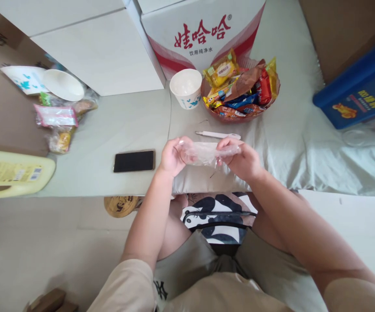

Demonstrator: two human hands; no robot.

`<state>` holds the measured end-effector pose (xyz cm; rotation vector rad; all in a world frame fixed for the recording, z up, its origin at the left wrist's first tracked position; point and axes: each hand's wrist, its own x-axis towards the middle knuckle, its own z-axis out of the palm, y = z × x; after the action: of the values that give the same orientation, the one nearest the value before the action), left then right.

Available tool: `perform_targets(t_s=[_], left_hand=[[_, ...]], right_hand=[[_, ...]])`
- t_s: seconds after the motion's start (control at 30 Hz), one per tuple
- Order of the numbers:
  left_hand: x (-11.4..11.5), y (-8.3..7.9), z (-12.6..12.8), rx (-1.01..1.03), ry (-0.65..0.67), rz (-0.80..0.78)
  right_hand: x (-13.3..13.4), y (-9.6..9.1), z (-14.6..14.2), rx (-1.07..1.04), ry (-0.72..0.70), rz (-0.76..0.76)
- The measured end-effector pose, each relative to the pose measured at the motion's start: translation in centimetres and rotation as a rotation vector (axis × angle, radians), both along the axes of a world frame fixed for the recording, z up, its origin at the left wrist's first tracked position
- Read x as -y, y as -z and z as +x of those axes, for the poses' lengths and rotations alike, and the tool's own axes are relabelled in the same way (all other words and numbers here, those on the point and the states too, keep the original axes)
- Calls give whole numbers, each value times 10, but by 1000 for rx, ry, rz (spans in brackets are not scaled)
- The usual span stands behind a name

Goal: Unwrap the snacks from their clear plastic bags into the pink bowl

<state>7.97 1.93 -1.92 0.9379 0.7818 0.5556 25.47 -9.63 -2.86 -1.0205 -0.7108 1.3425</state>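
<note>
My left hand (pixel 173 157) and my right hand (pixel 240 158) both pinch a crumpled clear plastic wrapper (pixel 207 152), stretched between them just above the near edge of the grey-green covered surface (pixel 115 130). Both hands have their fingers closed on the wrapper. A white pen-like stick (pixel 218 135) lies just beyond the hands. A black phone (pixel 134 160) lies flat to the left of my left hand.
A red bowl (pixel 239 118) heaped with snack packets and a white paper cup (pixel 186 88) stand behind. A white carton with red lettering (pixel 203 30), a blue box (pixel 359 82), a yellow bottle (pixel 11 172), and more packets with a bowl (pixel 63 85) lie around.
</note>
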Motion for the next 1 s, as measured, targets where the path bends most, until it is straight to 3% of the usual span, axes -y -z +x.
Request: perform_targets(t_s=[0.2, 0.33, 0.43, 0.57, 0.63, 0.7, 0.83, 1.0], left_hand=[[0, -4, -6, -63, 41, 217], [3, -2, -11, -173, 11, 323], [5, 2, -14, -311, -140, 509], [13, 2, -17, -447, -397, 746], [21, 0, -15, -441, -343, 758], [29, 1, -11, -377, -187, 711], [38, 5, -6, -158, 86, 539], [39, 12, -7, -94, 104, 404]], right_hand=[[1, 10, -7, 343, -115, -29], [0, 15, -10, 383, 42, -70], [0, 15, -8, 454, 169, -70], [3, 11, -8, 754, 326, -14], [4, 10, -13, 847, 359, 62], [4, 9, -20, 852, 326, 118], [2, 6, -33, 646, 156, 180], [1, 3, -39, 333, 41, 190]])
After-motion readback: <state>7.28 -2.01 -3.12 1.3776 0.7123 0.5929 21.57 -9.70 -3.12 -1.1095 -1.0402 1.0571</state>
